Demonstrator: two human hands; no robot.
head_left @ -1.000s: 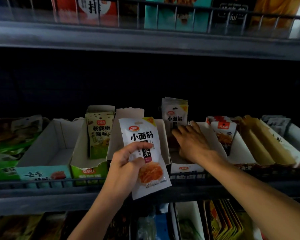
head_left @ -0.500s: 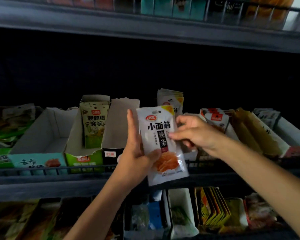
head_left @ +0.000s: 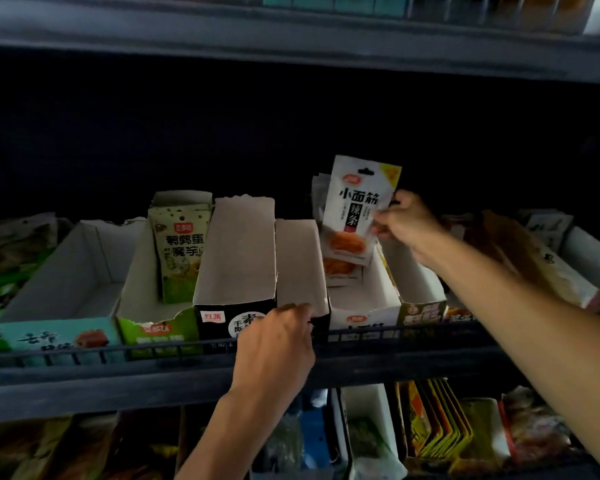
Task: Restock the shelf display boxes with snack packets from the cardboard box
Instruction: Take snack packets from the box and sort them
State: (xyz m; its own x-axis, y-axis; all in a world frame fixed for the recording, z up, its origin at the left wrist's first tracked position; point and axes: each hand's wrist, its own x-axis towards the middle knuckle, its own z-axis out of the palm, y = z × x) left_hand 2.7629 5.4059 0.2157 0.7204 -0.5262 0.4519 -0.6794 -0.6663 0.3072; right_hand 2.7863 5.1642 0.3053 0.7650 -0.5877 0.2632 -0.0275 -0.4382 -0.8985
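Your right hand (head_left: 407, 223) pinches the white snack packet (head_left: 357, 206) upright above its white display box (head_left: 364, 303), whose front half lies open, while your left hand (head_left: 278, 344) curls over the black box (head_left: 236, 271) front at the dim shelf's rail (head_left: 84, 355).
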